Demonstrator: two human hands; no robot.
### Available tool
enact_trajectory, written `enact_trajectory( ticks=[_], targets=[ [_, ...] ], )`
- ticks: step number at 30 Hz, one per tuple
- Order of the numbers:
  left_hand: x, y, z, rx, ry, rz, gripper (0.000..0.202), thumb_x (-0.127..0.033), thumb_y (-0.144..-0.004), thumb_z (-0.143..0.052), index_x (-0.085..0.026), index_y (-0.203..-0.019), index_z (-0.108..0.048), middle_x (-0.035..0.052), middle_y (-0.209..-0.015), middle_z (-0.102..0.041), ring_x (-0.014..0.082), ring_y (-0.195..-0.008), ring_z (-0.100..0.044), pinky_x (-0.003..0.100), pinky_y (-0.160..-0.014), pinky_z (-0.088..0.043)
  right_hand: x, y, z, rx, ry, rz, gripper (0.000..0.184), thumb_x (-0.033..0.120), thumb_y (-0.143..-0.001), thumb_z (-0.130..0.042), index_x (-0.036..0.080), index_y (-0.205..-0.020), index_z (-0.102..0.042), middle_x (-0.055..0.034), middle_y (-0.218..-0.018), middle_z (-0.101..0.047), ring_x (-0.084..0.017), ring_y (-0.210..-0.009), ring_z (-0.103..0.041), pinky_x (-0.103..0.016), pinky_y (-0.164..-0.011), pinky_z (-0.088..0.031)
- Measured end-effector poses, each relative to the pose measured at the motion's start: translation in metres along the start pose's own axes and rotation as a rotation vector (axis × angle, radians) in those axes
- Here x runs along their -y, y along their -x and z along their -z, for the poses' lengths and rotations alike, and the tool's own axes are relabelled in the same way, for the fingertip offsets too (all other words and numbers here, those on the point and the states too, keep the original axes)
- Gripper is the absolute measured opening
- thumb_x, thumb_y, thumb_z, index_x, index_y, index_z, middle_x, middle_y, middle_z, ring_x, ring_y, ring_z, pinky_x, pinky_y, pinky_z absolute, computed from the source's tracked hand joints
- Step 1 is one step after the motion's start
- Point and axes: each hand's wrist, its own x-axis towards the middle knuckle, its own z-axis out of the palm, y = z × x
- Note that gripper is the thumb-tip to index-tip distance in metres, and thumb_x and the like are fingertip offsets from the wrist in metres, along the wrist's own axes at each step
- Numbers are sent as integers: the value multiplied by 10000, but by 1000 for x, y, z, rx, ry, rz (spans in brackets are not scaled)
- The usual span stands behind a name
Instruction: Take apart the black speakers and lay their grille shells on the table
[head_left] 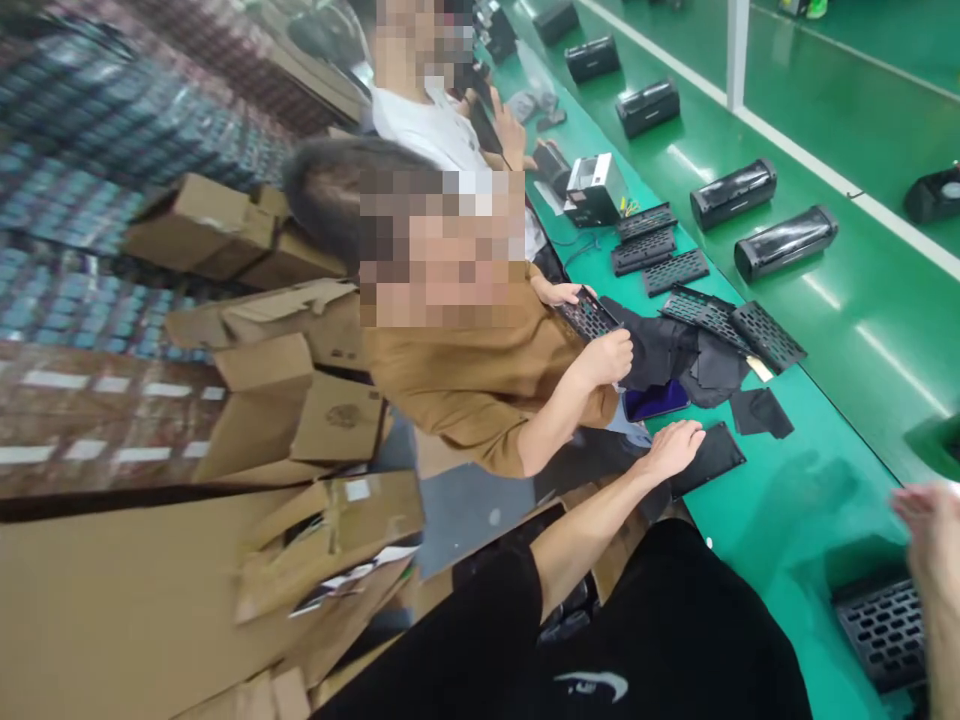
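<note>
My left hand (675,448) is at the long edge of a flat black panel (714,462) near the table's edge. Its fingers close over that edge, and the thumb is hidden. Blurred by motion at the right border, my right hand (928,515) is raised with its fingers stretched out and nothing visible in them. Below it is a black perforated grille (881,625), partly covered by my right forearm. Just beyond my left hand lie a dark blue-screened phone (656,400) and a small black cloth piece (761,412).
A co-worker in a brown shirt (465,380) sits close on the left, holding another perforated grille (589,315). Black cloth sheets (675,350) and several grilles (769,335) lie on the green table (795,540). Wrapped black cylinders (786,243) stand beyond; cardboard boxes (337,415) crowd the left.
</note>
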Motion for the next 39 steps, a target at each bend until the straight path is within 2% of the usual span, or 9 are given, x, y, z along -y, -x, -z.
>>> enact_trajectory(
  ticks=[2,4,9,16,19,22,31,36,39],
  targets=[
    [0,-6,-2,30,23,-4,287,-355,-1059,-496,-216,-1126,-739,102,-1157,-742,273,-1130,-699,417,-1051,-522,-44,47,-31,319,55,-93,610,663,-544,-889,246,-935,-679,-176,-995,-769,-444,-1025,-766,-696,-951,-606],
    [-1,-10,-4,51,61,-16,275,-329,-1047,-499,-211,-1068,-746,102,-1130,-748,272,-1120,-702,407,-1044,-516,-83,84,-65,516,99,-166,621,673,-587,-887,221,-964,-691,-126,-880,-770,-364,-831,-787,-576,-771,-666],
    [-11,-8,-8,91,240,-49,239,-343,-1000,-555,-198,-1013,-744,59,-995,-765,219,-994,-702,327,-957,-531,-111,112,-108,643,117,-141,604,709,-764,-774,200,-1074,-671,-65,-892,-755,-240,-744,-742,-402,-659,-639],
    [-56,22,10,209,609,-89,496,-585,-1029,-424,-158,-1136,-652,20,-881,-660,165,-787,-656,241,-634,-530,-45,111,-46,636,158,69,688,687,-819,-756,186,-1285,-688,-70,-1024,-771,-261,-884,-707,-355,-671,-611],
    [-74,38,27,294,780,-151,529,-654,-951,-563,-172,-1158,-635,11,-894,-625,151,-755,-626,223,-597,-498,-27,129,-24,611,174,117,739,704,-828,-760,191,-1352,-663,-76,-1064,-776,-256,-885,-702,-352,-698,-605],
    [-87,48,38,326,872,-188,487,-532,-846,-736,-177,-1159,-621,-11,-893,-583,102,-659,-551,202,-555,-420,-21,143,-13,572,163,137,773,737,-825,-755,201,-1373,-652,-76,-1054,-776,-256,-868,-698,-363,-725,-601],
    [-114,67,40,117,412,-264,162,-173,-842,-590,-208,-1000,-596,-65,-709,-585,106,-618,-529,233,-614,-376,-34,146,0,576,48,56,681,691,-823,-814,247,-1321,-676,-51,-1100,-765,-224,-877,-656,-312,-688,-554],
    [-119,73,41,77,269,-229,143,-171,-849,-599,-216,-983,-619,-53,-681,-595,130,-618,-555,257,-642,-397,-38,143,1,580,63,49,693,701,-810,-811,247,-1319,-685,-57,-1081,-767,-240,-875,-671,-322,-682,-565],
    [-118,74,43,108,404,-187,226,-346,-934,-612,-207,-1108,-650,-18,-775,-674,142,-629,-619,255,-637,-451,-36,140,0,589,54,38,673,710,-816,-790,245,-1293,-697,-82,-1162,-769,-261,-897,-700,-333,-679,-575]
  ],
)
